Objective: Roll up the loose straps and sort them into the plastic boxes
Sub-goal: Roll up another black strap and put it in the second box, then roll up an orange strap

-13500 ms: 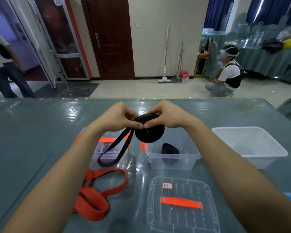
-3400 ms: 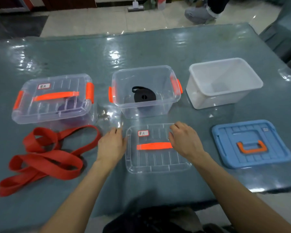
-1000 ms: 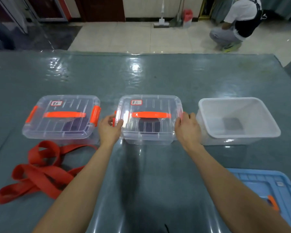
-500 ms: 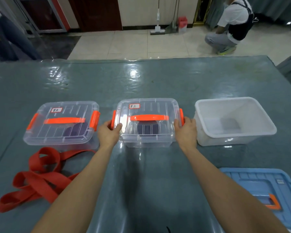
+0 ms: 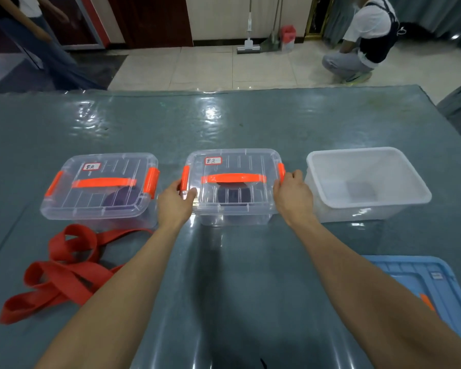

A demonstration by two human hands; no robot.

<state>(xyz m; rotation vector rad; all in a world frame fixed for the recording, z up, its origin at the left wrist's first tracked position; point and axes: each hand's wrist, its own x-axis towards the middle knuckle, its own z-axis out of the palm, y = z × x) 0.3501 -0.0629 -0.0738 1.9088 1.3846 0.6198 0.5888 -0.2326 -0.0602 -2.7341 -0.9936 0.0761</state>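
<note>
Both hands grip the middle box by its ends. The left hand clasps the left end with its thumb on the lid rim, beside the left latch. The right hand bends its fingers against the right latch. The lid is seated, and a black roll shows through it.

The red strap lies unrolled on the table, near-left of the hands and just in front of the left box. Its long axis runs from near-left to far-right.

The left hand is nearer to it, so it probably reaches first. The white box stands open, right of the middle box.
</note>
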